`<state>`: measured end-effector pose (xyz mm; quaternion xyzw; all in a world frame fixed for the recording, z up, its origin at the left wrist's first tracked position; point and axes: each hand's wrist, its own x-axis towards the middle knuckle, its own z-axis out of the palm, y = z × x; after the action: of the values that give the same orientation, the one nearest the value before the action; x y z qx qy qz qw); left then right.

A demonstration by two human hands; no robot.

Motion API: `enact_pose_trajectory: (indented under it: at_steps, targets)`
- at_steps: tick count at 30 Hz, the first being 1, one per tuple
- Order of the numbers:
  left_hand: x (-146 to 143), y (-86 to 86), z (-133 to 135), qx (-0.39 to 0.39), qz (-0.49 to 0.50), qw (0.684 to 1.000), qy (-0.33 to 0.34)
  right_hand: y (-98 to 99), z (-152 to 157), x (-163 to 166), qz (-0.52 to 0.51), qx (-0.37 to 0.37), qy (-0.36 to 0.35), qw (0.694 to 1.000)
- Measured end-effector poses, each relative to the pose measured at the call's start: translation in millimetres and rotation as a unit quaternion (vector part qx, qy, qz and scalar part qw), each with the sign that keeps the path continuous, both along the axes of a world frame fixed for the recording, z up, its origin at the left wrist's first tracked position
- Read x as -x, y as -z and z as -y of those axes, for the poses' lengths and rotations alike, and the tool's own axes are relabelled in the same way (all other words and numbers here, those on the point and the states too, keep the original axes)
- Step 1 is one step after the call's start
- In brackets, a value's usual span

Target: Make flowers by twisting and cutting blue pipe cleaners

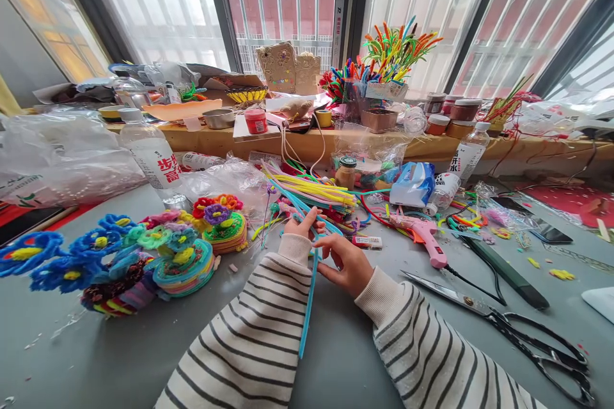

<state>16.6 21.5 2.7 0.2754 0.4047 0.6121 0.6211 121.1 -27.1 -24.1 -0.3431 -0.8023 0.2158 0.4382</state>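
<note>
Long fuzzy light-blue stems [309,307] held in left hand [303,225], touching right hand [349,263] (pinch unclear), perhaps being sorted, next needing gentle separating.

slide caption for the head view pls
Left hand grips light-blue pipe cleaners, right hand at them; fuzzy flowers to the left, pink glue gun and scissors to the right.

Pipe-cleaner flower pots [189,271] are grouped at the left of the grey tabletop [96,358]; at the right are laid a pink hot-glue gun [432,239] (its black cord [472,291] trailed alongside), black-handled scissors [472,303] and a smartphone [554,232].
</note>
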Motion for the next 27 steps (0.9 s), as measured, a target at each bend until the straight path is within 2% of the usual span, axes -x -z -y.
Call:
enact_pose_trajectory:
  at_steps: [4,6,8,10,12,14,15,17,22,27]
  targets:
    - [-4,5.5,1,0.016,-0.019,1.0,0.012,-1.8,0,0,-0.052,0.02,-0.01,0.998]
    - [-1,6.9,-2,0.015,-0.02,1.0,0.012,-3.8,-2,-3,-0.118,0.063,0.006,0.991]
    - [4,6.3,-5,0.013,-0.018,1.0,0.003,-5.4,-7,-8,-0.222,0.132,0.036,0.965]
    - [10,4.1,-9,0.012,-0.009,1.0,-0.017,-6.7,-12,-14,-0.355,0.211,0.051,0.909]
    - [14,1.6,-10,0.015,-0.003,1.0,-0.026,-7.9,-17,-21,-0.478,0.281,0.042,0.831]
    - [16,0.1,-10,0.015,0.001,1.0,-0.023,-9.0,-20,-27,-0.547,0.329,0.021,0.77]
    - [16,-0.2,-10,0.014,0.002,1.0,-0.021,-9.5,-21,-28,-0.561,0.343,0.01,0.753]
    - [16,-0.3,-9,0.008,0.0,1.0,-0.018,-10.0,-21,-30,-0.563,0.351,-0.004,0.748]
    - [18,-2.2,-8,0.007,-0.021,0.999,-0.026,-9.6,-22,-27,-0.542,0.331,-0.027,0.772]
    - [20,-4.9,-6,0.003,-0.077,0.995,-0.062,-7.4,-27,-36,-0.574,0.338,-0.015,0.745]
